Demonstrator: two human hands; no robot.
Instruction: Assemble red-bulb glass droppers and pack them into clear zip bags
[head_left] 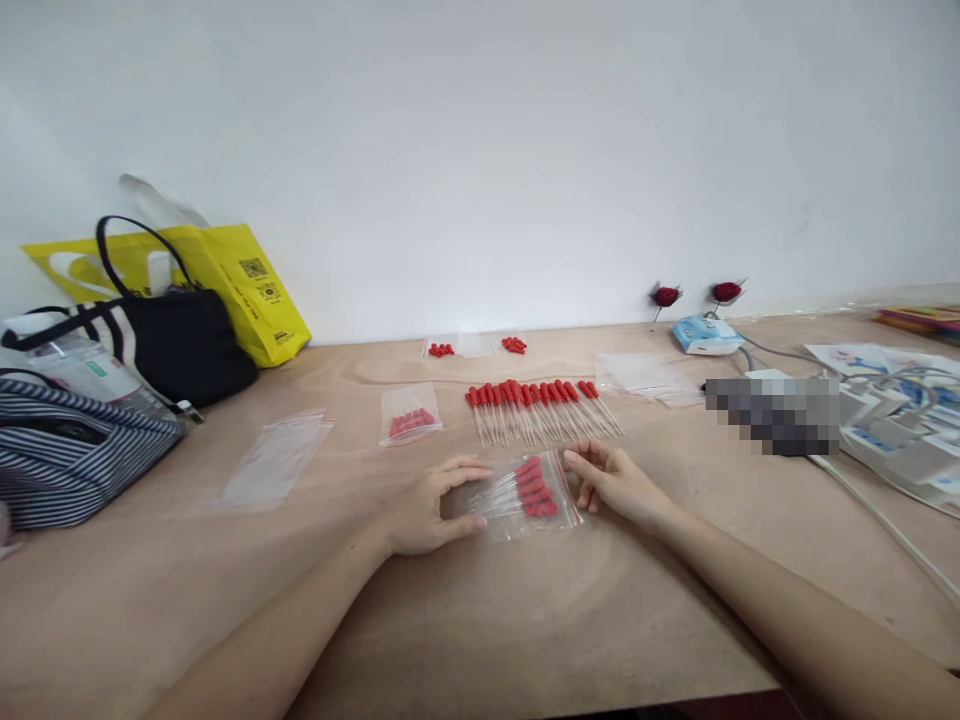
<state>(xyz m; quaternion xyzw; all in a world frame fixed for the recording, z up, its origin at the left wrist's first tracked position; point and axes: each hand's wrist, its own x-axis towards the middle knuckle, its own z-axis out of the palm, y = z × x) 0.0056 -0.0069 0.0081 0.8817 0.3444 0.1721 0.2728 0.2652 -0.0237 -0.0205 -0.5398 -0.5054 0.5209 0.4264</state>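
A clear zip bag (495, 525) holding several droppers with red rubber bulbs (536, 488) lies flat on the table between my hands. My left hand (431, 505) grips its left end, thumb and fingers apart along the two sides. At the right end, along the red seal strip, my right hand (611, 482) has curled fingers and holds the bag's edge. Just beyond lies a row of loose droppers (525, 400), red bulbs away from me and pale tubes towards me. Another filled zip bag (411, 415) rests to the left of that row.
Empty zip bags (274, 465) lie left, more plastic bags (641, 375) right. Small red bulbs (514, 345) sit near the wall. Black (180, 340), yellow (255, 290) and striped bags (82, 450) stand left. A tissue pack (705, 335), cables and a power strip (900, 435) occupy the right.
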